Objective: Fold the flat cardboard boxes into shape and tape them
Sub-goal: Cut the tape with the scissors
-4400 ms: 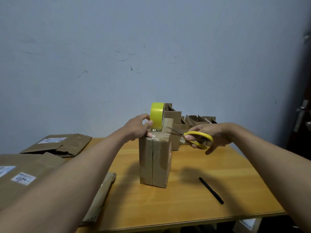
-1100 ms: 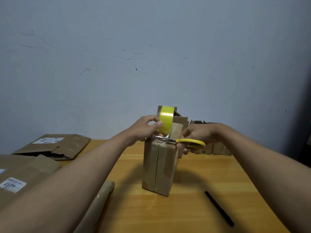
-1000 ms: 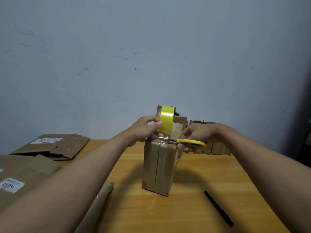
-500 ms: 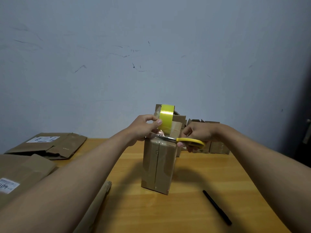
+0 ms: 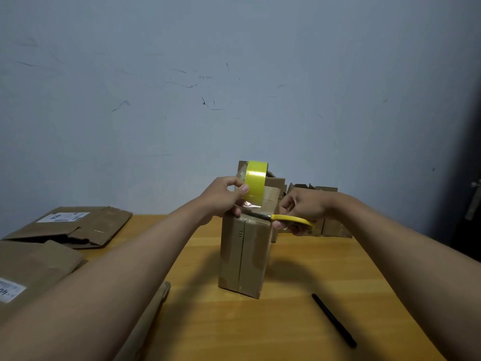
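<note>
A person's two bare arms reach forward over a wooden tabletop (image 5: 299, 321). Near the middle of the tabletop a folded cardboard box (image 5: 243, 256) stands upright on its end, with clear tape running down its facing seam. The left hand (image 5: 223, 198) curls around a roll of yellow tape (image 5: 255, 186), holding it on edge just above the box's top, where a short strip of tape runs down to the cardboard. The right hand (image 5: 302, 207) grips yellow-handled scissors (image 5: 283, 218), their blades lying across the top of the box at that strip. Flattened cardboard boxes (image 5: 75, 225) lie along the left edge, more folded boxes (image 5: 328, 225) line the far edge, and a black pen (image 5: 334, 320) rests toward the near right corner. The box looks light and hollow, stiff along its creases but easy to tip or dent, so it is probably best steadied at its upper corners; the tape is sticky and thin, best kept taut.
</note>
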